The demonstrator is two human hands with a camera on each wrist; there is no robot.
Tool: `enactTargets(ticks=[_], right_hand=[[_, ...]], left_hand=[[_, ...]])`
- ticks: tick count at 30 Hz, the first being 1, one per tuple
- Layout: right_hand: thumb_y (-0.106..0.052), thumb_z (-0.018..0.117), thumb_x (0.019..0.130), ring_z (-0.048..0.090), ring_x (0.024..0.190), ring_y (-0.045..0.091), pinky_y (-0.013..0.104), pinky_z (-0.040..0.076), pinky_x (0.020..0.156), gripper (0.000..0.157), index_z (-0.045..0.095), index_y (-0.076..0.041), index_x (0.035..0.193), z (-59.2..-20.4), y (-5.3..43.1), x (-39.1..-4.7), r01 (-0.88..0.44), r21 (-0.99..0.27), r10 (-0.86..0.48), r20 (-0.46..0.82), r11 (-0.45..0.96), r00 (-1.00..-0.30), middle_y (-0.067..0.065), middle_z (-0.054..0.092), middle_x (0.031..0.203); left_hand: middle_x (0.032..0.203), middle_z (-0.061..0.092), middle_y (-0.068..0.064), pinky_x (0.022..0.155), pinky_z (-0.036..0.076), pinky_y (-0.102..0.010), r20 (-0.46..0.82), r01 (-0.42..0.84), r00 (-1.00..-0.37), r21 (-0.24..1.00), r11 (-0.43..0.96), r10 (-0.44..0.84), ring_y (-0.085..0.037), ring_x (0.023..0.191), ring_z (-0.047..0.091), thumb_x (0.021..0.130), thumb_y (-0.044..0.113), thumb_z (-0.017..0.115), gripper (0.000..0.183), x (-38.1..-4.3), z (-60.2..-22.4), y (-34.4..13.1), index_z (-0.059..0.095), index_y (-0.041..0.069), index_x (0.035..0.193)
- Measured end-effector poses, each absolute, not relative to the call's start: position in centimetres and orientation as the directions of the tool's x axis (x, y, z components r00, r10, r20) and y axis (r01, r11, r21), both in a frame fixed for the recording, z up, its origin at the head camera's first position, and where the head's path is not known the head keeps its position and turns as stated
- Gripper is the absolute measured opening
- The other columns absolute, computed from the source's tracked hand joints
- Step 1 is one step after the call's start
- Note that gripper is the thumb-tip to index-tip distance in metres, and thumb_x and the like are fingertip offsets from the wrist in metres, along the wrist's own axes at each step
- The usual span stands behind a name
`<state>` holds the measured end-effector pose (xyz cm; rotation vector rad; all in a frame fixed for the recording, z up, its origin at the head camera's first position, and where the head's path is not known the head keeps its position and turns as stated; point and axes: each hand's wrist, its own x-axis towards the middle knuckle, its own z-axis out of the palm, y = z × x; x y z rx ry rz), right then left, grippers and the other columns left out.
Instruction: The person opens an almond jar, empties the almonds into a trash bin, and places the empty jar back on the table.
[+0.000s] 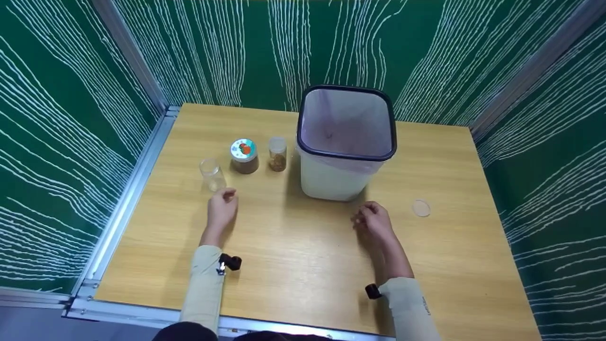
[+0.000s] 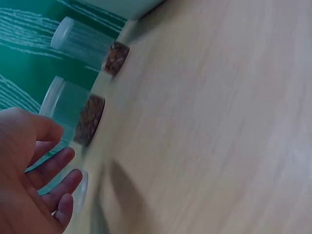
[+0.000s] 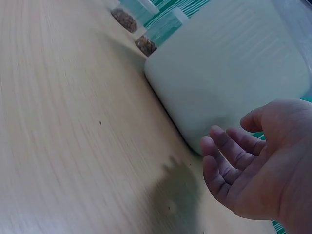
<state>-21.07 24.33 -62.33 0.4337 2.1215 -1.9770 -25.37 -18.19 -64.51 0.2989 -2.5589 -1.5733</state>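
My left hand is loosely curled with nothing in it, close to the near side of an uncovered clear jar. In the left wrist view the fingers overlap that jar, hiding most of it. Over the table in front of the pale bin, my right hand has its fingers half bent and holds nothing. The right wrist view shows an empty palm and the thumb apart from the fingertips.
A wide jar with a printed lid and brown contents stands beyond the left hand. Beside it is a narrower jar with brown pieces at its bottom. A clear round disc lies right of the right hand. Green walls surround the wooden table.
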Motion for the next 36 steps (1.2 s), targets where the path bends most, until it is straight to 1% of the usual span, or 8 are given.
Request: enactTargets(ticks=[2, 7, 11, 15, 19, 24, 31, 36], right_hand=[[-0.012, 0.04, 0.103, 0.059, 0.098, 0.043, 0.05, 0.053, 0.082, 0.033, 0.047, 0.012, 0.125, -62.3, 24.0, -21.0, 0.341, -0.938, 0.071, -0.337, 0.063, -0.939, 0.032, 0.056, 0.113], [-0.012, 0.043, 0.102, 0.06, 0.089, 0.039, 0.047, 0.053, 0.077, 0.03, 0.05, 0.012, 0.119, -62.1, 23.2, -20.5, 0.334, -0.941, 0.075, -0.33, 0.048, -0.941, 0.027, 0.059, 0.104], [-0.012, 0.043, 0.102, 0.062, 0.088, 0.035, 0.044, 0.053, 0.077, 0.032, 0.051, 0.01, 0.123, -62.3, 22.7, -19.8, 0.349, -0.935, 0.073, -0.344, 0.061, -0.936, 0.026, 0.06, 0.106], [-0.013, 0.044, 0.102, 0.061, 0.091, 0.039, 0.046, 0.053, 0.078, 0.033, 0.049, 0.01, 0.125, -62.4, 22.3, -19.6, 0.355, -0.934, 0.049, -0.353, 0.039, -0.934, 0.028, 0.059, 0.108], [-0.014, 0.045, 0.102, 0.06, 0.093, 0.042, 0.048, 0.053, 0.078, 0.034, 0.048, 0.011, 0.126, -62.4, 22.0, -19.5, 0.349, -0.937, 0.048, -0.349, 0.011, -0.936, 0.028, 0.058, 0.108], [-0.013, 0.044, 0.102, 0.059, 0.095, 0.043, 0.05, 0.052, 0.081, 0.034, 0.048, 0.009, 0.127, -62.5, 21.7, -19.2, 0.382, -0.924, 0.053, -0.383, -0.013, -0.922, 0.027, 0.057, 0.111], [-0.014, 0.044, 0.102, 0.057, 0.096, 0.036, 0.046, 0.05, 0.083, 0.035, 0.049, 0.008, 0.129, -62.3, 21.1, -19.0, 0.374, -0.927, 0.04, -0.374, 0.017, -0.927, 0.027, 0.056, 0.115], [-0.014, 0.044, 0.102, 0.058, 0.092, 0.035, 0.048, 0.05, 0.081, 0.034, 0.05, 0.009, 0.127, -62.1, 21.1, -18.8, 0.368, -0.93, 0.06, -0.367, -0.001, -0.928, 0.028, 0.056, 0.114]], left_hand=[[0.105, 0.066, -0.016, 0.087, 0.048, -0.039, 0.015, -0.071, -0.981, 0.899, 0.431, -0.192, -0.028, 0.097, 0.061, 0.09, 0.006, 0.06, 0.026, -26.0, -64.4, -17.3, 0.066, -0.005, 0.114], [0.109, 0.065, -0.016, 0.087, 0.049, -0.039, -0.026, -0.067, -0.994, 0.909, 0.412, -0.105, -0.027, 0.099, 0.06, 0.092, 0.007, 0.06, 0.027, -27.3, -64.4, -15.5, 0.064, -0.004, 0.117], [0.114, 0.063, -0.016, 0.087, 0.05, -0.039, -0.061, -0.074, -0.997, 0.902, 0.425, -0.043, -0.028, 0.102, 0.06, 0.094, 0.008, 0.058, 0.032, -28.3, -64.3, -14.6, 0.06, -0.003, 0.123], [0.122, 0.058, -0.019, 0.09, 0.049, -0.04, -0.044, -0.043, -0.999, 0.89, 0.454, -0.01, -0.029, 0.107, 0.059, 0.094, 0.008, 0.057, 0.037, -29.7, -64.0, -14.0, 0.055, -0.004, 0.129], [0.129, 0.053, -0.022, 0.095, 0.046, -0.042, -0.006, -0.003, -1.0, 0.883, 0.469, 0.004, -0.033, 0.112, 0.056, 0.093, 0.005, 0.059, 0.042, -31.1, -63.9, -13.1, 0.05, -0.003, 0.133], [0.134, 0.048, -0.023, 0.099, 0.043, -0.043, -0.021, -0.016, -1.0, 0.88, 0.475, 0.006, -0.037, 0.119, 0.051, 0.091, 0.006, 0.064, 0.055, -32.2, -64.1, -12.1, 0.042, -0.002, 0.14], [0.14, 0.043, -0.023, 0.105, 0.038, -0.042, -0.007, -0.013, -1.0, 0.858, 0.514, -0.014, -0.035, 0.13, 0.042, 0.089, 0.007, 0.065, 0.062, -33.5, -64.3, -11.5, 0.036, -0.002, 0.143], [0.138, 0.045, -0.022, 0.104, 0.038, -0.041, -0.022, -0.013, -1.0, 0.84, 0.543, 0.011, -0.033, 0.128, 0.044, 0.088, 0.007, 0.065, 0.064, -34.5, -64.3, -11.0, 0.036, -0.002, 0.144]])
